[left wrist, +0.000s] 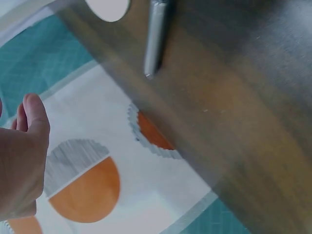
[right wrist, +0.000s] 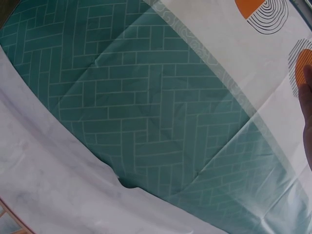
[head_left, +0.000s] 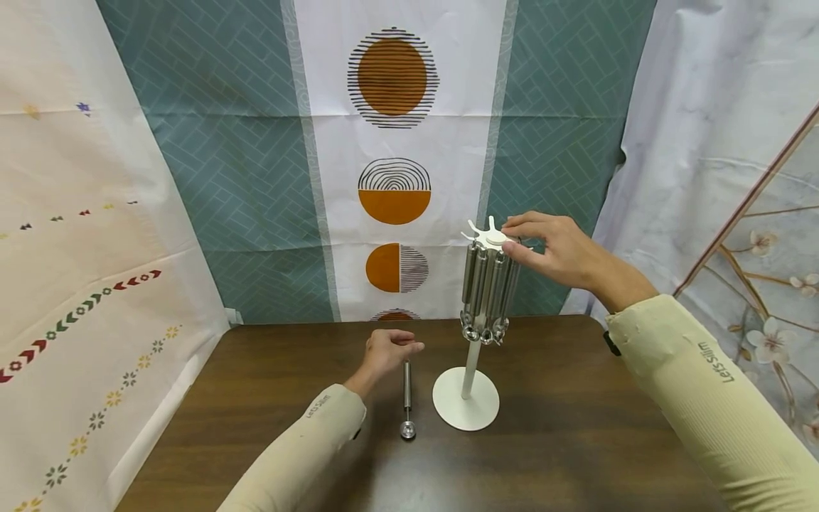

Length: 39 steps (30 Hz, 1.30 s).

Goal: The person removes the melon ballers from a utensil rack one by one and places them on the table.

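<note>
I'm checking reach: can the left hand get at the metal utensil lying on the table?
Probably yes: the left hand looks empty and close to the metal utensil, with nothing visible in between.

Glossy metal scoop (head_left: 407, 387) and hanging utensils (head_left: 486, 284), smooth stand (head_left: 470, 409), faintly shiny wood-grain table (head_left: 576, 412), creased cloth backdrop (head_left: 448, 178).

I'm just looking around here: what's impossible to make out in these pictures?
- Number of hanging utensils: in the head view, they overlap one another.
- Whether the right hand grips or merely touches the white stand: contact is too small to tell in the head view; in the right wrist view, the right edge cuts off most of the hand.
- Round end of the loose utensil: cut off by the top edge in the left wrist view.
</note>
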Each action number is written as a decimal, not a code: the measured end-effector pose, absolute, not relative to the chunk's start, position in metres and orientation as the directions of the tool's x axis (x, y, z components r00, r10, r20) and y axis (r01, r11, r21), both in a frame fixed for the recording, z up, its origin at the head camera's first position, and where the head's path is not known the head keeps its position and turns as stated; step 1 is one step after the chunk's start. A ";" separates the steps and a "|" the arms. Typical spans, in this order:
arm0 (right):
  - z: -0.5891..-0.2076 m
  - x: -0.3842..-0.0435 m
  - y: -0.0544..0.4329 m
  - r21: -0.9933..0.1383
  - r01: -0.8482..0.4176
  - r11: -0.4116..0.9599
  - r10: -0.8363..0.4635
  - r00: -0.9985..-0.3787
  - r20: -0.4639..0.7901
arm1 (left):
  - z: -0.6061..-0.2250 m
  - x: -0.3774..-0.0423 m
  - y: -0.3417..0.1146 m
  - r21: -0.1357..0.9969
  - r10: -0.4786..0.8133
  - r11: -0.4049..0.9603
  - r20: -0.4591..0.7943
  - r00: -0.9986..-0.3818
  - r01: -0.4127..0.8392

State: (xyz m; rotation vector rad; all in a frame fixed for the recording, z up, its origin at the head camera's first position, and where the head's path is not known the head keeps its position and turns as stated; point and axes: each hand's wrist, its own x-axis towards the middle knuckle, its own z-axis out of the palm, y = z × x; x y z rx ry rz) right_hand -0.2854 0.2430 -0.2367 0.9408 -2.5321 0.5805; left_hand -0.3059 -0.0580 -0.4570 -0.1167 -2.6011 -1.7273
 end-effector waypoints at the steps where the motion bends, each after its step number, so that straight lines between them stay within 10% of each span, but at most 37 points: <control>1: -0.237 -0.285 0.243 -0.247 -0.679 0.691 -0.524 -0.707 0.475 | -0.454 -0.305 -0.058 0.921 0.057 0.384 0.055 -0.997 0.073; 39: -0.233 -0.284 0.242 -0.213 -0.715 0.666 -0.545 -0.662 0.514 | -0.329 -0.300 -0.024 0.929 0.327 0.208 0.227 -0.917 0.305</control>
